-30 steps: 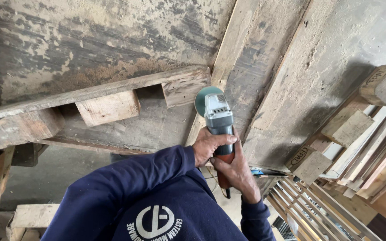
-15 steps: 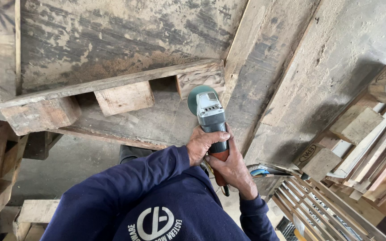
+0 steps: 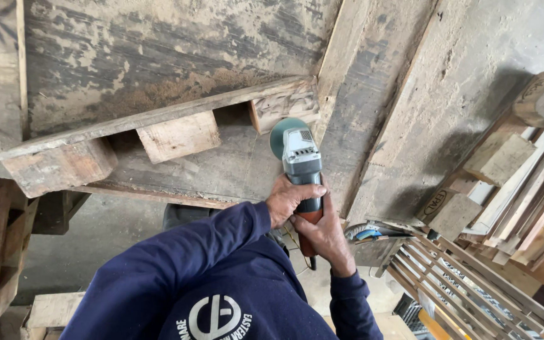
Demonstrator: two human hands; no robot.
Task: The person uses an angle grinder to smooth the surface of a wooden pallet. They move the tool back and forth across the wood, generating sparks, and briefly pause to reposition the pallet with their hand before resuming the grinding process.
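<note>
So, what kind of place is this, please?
Probably a wood or pallet workshop. Both hands grip an angle grinder against a worn wooden pallet, and pallet parts and boards are stacked at the right.

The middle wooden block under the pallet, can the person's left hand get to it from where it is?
Probably yes. The left hand grips the angle grinder, and the middle wooden block sits up and left of it with only bare pallet board between. The hand would have to let go first.
</note>
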